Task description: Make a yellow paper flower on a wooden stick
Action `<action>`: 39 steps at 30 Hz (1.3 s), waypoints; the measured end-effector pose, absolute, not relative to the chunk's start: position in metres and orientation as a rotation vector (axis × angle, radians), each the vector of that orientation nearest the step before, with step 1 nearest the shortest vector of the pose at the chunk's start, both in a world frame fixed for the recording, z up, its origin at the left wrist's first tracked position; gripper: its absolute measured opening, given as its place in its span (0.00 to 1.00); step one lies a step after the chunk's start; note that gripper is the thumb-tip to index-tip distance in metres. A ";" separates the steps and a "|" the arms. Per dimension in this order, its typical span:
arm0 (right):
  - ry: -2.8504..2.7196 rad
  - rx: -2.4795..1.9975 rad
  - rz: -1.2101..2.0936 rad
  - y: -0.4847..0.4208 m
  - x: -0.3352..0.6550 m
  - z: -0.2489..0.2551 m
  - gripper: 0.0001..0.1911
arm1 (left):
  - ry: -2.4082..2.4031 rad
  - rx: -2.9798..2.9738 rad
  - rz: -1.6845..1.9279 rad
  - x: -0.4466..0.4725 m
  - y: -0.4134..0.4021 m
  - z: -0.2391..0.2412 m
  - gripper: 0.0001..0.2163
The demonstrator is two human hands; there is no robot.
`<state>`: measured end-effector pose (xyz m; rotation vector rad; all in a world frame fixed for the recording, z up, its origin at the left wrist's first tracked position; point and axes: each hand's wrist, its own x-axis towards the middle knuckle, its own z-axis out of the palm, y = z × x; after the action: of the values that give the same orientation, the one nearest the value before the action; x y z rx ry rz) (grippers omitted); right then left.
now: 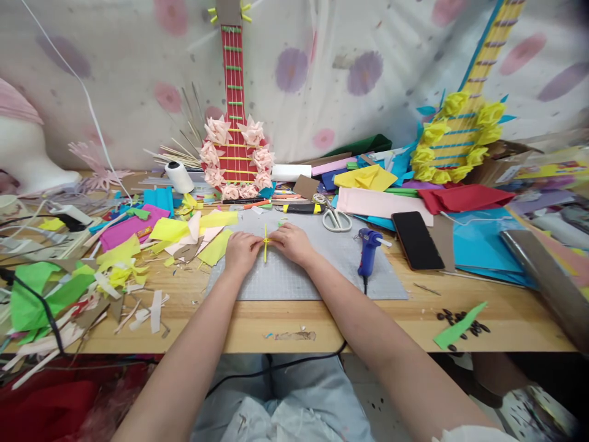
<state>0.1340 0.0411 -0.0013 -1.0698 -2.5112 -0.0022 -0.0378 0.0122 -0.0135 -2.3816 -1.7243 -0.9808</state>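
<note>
Both hands meet over a grey cutting mat at the middle of the wooden table. My left hand and my right hand have their fingers closed, pinching a thin yellow paper strip that stands between them. A blue glue gun lies on the mat to the right of my right hand. Scissors lie just beyond it.
Yellow, green and pink paper scraps cover the table's left side. A black phone lies right of the glue gun. A red paper guitar with pink flowers and a yellow-flowered guitar lean at the back. Dark seeds lie near the front edge.
</note>
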 end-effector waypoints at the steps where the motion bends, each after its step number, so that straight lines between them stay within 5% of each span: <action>1: -2.496 -1.078 -0.001 0.042 0.134 -0.002 0.14 | -1.752 -2.354 -0.990 -0.038 0.012 -0.014 0.07; 29: -2.387 -1.222 0.363 0.048 0.152 0.001 0.10 | -1.947 -2.307 -1.092 -0.062 0.010 -0.014 0.08; 39: -2.238 -1.640 0.069 0.115 0.175 0.009 0.24 | -2.306 -1.818 -1.360 -0.048 0.046 0.000 0.09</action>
<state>0.1746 0.1146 0.0089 -1.6404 -2.2378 0.0690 -0.0478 0.0464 0.0002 -1.8178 -2.3058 -1.3597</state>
